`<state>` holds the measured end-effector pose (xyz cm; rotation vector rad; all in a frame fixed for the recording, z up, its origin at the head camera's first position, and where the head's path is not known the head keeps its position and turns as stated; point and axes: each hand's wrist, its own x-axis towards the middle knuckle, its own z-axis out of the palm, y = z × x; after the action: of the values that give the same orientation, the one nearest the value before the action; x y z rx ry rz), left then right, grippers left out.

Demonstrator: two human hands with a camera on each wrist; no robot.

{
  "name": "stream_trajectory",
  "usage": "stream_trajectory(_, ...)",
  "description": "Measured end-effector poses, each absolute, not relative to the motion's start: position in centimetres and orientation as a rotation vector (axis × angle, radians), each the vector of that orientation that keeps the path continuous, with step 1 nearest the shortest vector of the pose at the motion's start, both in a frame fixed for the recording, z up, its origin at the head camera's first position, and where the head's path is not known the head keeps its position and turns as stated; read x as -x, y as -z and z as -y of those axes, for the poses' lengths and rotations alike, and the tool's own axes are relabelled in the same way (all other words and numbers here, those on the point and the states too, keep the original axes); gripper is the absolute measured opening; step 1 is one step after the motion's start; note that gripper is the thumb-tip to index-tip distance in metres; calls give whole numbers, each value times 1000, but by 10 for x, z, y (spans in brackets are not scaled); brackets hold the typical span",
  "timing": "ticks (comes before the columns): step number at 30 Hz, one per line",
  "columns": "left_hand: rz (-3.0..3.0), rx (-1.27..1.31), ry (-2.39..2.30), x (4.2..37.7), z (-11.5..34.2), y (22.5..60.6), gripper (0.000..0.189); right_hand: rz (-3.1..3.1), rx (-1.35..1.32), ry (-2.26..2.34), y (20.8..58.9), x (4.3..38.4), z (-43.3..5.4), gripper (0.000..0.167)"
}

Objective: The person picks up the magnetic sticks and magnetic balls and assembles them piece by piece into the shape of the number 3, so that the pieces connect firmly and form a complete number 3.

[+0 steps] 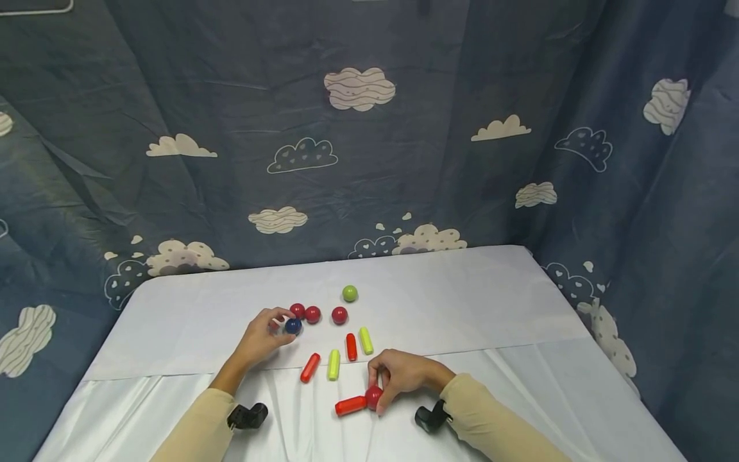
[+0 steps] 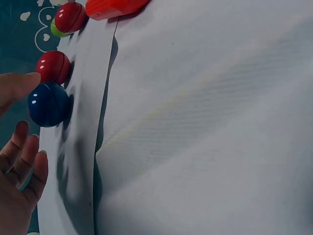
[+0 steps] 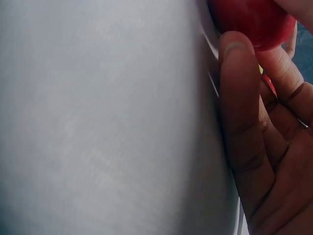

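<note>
My left hand (image 1: 260, 340) is around a blue ball (image 1: 293, 326), thumb on the near side and index finger on the far side. In the left wrist view the blue ball (image 2: 49, 104) sits on the cloth, and the other fingers stand spread apart from it. A red ball (image 1: 297, 310) lies just behind it, with another red ball (image 1: 312, 314) to its right. My right hand (image 1: 404, 372) pinches a red ball (image 1: 374, 397) between thumb and fingers. That ball touches the end of a short red rod (image 1: 350, 405) lying on the cloth.
Two yellow-green rods (image 1: 333, 364) and two red rods (image 1: 351, 347) lie mid-table between the hands. Farther back are a red ball (image 1: 339, 315) and a green ball (image 1: 349, 293). A white cloth (image 1: 462, 301) covers the table; a dark cloud-patterned curtain (image 1: 416, 160) hangs behind.
</note>
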<state>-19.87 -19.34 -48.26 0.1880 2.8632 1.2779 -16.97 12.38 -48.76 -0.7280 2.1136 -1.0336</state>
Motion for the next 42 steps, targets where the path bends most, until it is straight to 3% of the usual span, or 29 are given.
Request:
stream_trajectory(24, -2829, -42, -1220, 202, 191, 490, 26, -2107, 715, 1044, 488, 169, -123, 32)
stream_trajectory(34, -2830, -29, -1181, 200, 193, 487, 37, -2102, 728, 1047, 489, 169, -123, 31)
stream_trajectory(42, -2850, -56, -1147, 200, 196, 488, 35, -2101, 733, 1043, 487, 169, -123, 31)
